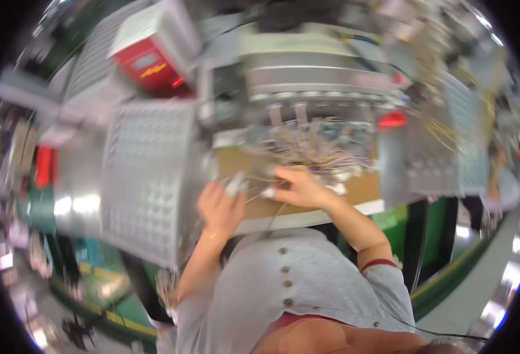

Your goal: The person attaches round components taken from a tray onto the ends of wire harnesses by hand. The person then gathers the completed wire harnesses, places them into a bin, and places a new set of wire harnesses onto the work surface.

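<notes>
Over a brown work board (227, 162), my left hand (220, 206) has its fingers drawn together, with white covers on the fingertips. Thin pale wires (257, 179) run from those fingertips toward my right hand (302, 187). Its fingers are curled round the wires, and white covers show on its thumb and index tips. Motion blur hides the exact grip and the wire ends. Just beyond my right hand lies a spread bundle of pale and purple wires (316, 144), with small white connectors (338, 184) at its near side.
A grey dimpled metal tray (145, 177) stands left of the board. Behind it is a red and white box with a lit display (151, 62). A pale machine (319, 74) spans the back. Grey bins (431, 147) and a red piece (392, 120) are at the right.
</notes>
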`<control>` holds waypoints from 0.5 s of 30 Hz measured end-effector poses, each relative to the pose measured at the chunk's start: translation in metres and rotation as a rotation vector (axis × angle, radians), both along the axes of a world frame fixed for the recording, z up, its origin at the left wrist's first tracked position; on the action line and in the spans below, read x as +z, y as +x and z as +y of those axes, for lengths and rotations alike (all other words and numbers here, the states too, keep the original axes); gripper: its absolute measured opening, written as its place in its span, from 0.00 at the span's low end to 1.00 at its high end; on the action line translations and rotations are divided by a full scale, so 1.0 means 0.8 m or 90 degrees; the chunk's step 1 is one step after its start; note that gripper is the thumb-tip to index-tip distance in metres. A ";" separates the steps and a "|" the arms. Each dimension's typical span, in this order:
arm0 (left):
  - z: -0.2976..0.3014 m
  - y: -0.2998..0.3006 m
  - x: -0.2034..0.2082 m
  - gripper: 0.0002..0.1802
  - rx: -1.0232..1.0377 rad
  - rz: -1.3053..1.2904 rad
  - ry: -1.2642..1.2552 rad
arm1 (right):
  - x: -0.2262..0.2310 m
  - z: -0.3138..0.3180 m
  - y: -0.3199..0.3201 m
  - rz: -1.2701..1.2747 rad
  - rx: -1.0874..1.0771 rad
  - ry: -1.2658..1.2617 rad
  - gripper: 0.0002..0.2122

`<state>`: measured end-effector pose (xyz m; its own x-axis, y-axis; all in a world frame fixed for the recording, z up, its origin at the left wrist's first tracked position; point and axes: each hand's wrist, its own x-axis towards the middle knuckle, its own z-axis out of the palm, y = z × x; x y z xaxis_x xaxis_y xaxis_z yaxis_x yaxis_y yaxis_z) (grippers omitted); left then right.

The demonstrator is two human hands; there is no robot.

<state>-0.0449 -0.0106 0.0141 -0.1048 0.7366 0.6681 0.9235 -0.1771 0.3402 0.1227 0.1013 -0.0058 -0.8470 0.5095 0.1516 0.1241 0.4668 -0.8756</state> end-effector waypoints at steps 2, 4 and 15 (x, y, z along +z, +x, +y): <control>-0.023 -0.014 -0.005 0.22 0.056 -0.092 -0.099 | 0.012 -0.008 -0.011 0.016 0.015 0.034 0.10; -0.064 -0.054 -0.005 0.19 0.223 -0.099 -0.149 | 0.024 -0.007 -0.016 0.007 0.017 -0.040 0.08; -0.249 -0.094 -0.013 0.12 0.534 0.073 -0.342 | 0.017 -0.001 -0.026 -0.016 -0.010 -0.168 0.05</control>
